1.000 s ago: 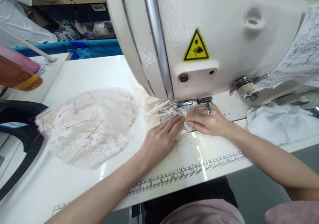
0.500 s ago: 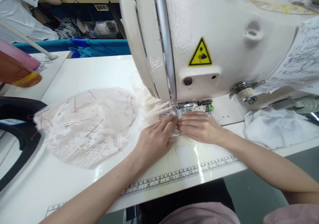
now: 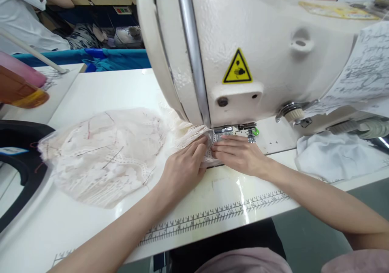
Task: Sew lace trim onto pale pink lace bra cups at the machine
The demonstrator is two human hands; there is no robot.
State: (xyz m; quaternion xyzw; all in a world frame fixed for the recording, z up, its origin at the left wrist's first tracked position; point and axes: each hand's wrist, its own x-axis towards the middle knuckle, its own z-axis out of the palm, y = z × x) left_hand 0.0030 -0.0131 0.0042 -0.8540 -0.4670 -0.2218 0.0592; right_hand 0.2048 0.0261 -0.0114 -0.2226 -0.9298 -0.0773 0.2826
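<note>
Cream lace fabric point(image 3: 187, 132) lies gathered under the left end of the sewing machine head point(image 3: 255, 34). My left hand point(image 3: 187, 159) is closed on the fabric's near part, its fingers bent and bunched together. From the right, my right hand point(image 3: 238, 153) presses its closed fingers onto the same piece, with fingertips almost meeting the left hand. Just behind my right fingers is the metal presser foot area point(image 3: 223, 131); the needle is hidden. A small strip of dotted lace trim shows between the hands.
A sheer lace piece point(image 3: 103, 159) with loose dark threads lies on the white table point(image 3: 100, 86) at left. White cloth point(image 3: 337, 155) rests at right. A printed ruler point(image 3: 212, 218) runs along the front edge. A black curved object point(image 3: 27, 133) stands far left. Another person's sleeve point(image 3: 22, 13) shows behind.
My left hand has shifted slightly left, with the fabric under it bunched more narrowly. My right hand has followed a little leftward. The view has also shifted slightly.
</note>
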